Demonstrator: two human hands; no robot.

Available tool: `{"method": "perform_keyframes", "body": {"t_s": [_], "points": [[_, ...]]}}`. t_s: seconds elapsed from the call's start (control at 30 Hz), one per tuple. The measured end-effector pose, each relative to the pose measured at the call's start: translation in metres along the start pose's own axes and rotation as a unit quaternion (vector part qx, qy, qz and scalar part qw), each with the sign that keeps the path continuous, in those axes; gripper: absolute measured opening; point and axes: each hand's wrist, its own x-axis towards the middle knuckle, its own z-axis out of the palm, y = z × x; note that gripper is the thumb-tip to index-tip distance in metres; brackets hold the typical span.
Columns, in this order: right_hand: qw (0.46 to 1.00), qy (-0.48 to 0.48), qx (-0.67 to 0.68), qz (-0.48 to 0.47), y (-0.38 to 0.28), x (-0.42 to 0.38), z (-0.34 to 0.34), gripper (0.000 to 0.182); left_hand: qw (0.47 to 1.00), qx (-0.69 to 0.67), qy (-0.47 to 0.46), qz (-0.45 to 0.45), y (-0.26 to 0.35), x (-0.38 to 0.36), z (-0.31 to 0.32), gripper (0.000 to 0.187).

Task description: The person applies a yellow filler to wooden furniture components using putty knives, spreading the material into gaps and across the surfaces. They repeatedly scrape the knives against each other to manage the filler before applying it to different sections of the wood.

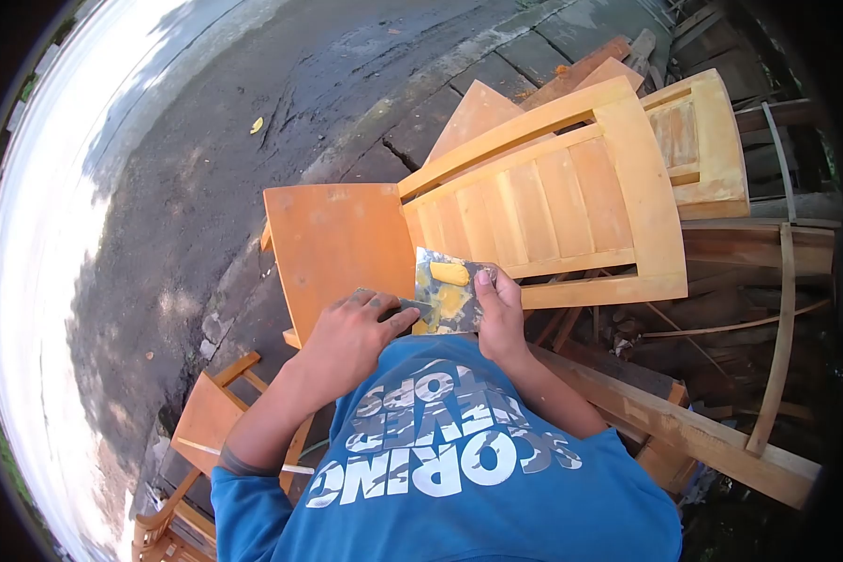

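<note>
The left fingers [403, 321] are gripping a flat scraper [418, 306] at the palette [465, 322], apparently working yellow filler [451, 273] before the wooden chair [337, 245]. The right fingers [484, 281] are pinching the palette's edge; moving the scraper calls for steady support.

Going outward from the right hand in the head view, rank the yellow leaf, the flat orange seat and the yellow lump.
Nearest to the right hand first:
1. Yellow lump, just left, on the held board
2. Orange seat, farther left
3. Yellow leaf, far left, on the ground
</note>
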Motion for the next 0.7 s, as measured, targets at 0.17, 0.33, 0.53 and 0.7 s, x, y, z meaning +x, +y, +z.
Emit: {"method": "perform_keyframes", "body": {"t_s": [0.17, 0.33, 0.53, 0.7], "points": [[0.998, 0.064, -0.028, 0.003, 0.010, 0.005, 0.040, 0.028, 0.998, -0.026, -0.034, 0.041, -0.043, -0.010, -0.010, 0.033], [0.994, 0.107, -0.036, 0.014, 0.028, 0.000, 0.054, 0.027, 0.993, -0.056, -0.074, 0.074, -0.071, -0.014, -0.015, 0.034], [0.992, 0.121, -0.046, -0.002, 0.029, 0.003, 0.062, 0.028, 0.990, -0.076, -0.069, 0.096, -0.083, -0.010, -0.022, 0.036], [0.992, 0.110, -0.062, 0.010, 0.024, 0.009, 0.067, 0.027, 0.992, -0.079, -0.042, 0.086, -0.083, -0.011, -0.030, 0.038]]}}
